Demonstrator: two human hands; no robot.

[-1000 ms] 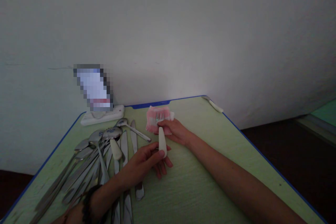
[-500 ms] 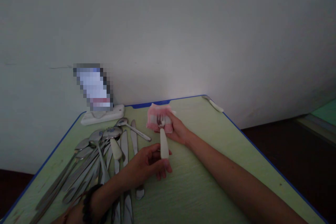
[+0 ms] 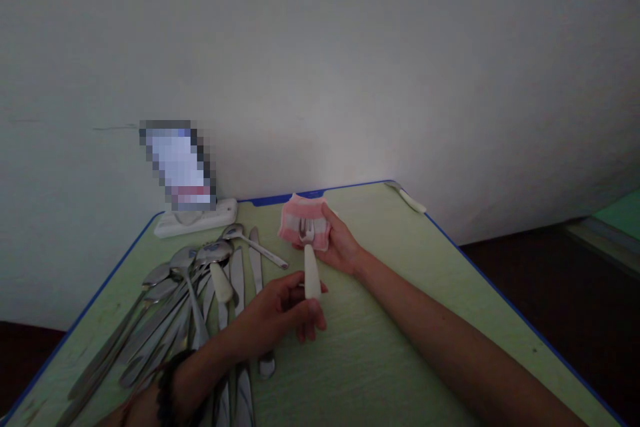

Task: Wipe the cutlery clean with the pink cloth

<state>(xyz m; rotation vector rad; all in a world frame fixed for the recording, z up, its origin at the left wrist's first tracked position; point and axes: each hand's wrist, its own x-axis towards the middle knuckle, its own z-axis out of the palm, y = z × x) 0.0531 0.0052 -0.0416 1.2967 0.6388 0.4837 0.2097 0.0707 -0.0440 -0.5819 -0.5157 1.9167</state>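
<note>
A fork (image 3: 312,272) with a white handle and short metal tines is pinched near its handle end by my left hand (image 3: 286,310). Its tines point away from me and lie against a pink and white cloth (image 3: 295,219). My right hand (image 3: 340,240) grips that cloth from the right, thumb on top and the other fingers mostly hidden beneath. Left of my hands lies a pile of metal cutlery (image 3: 183,287), with spoons and knives, partly covered by my left forearm. A single spoon (image 3: 260,250) rests at the pile's right side.
Another white-handled utensil (image 3: 411,201) lies at the far right corner of the green table (image 3: 380,347). At the back left, a blurred-out phone (image 3: 177,167) leans on a white stand (image 3: 220,215). A grey wall (image 3: 320,67) rises behind the table.
My right hand and the cloth have shifted slightly, and the cloth now sits more spread and tilted behind the tines. My left hand has stayed nearly still on the fork.
</note>
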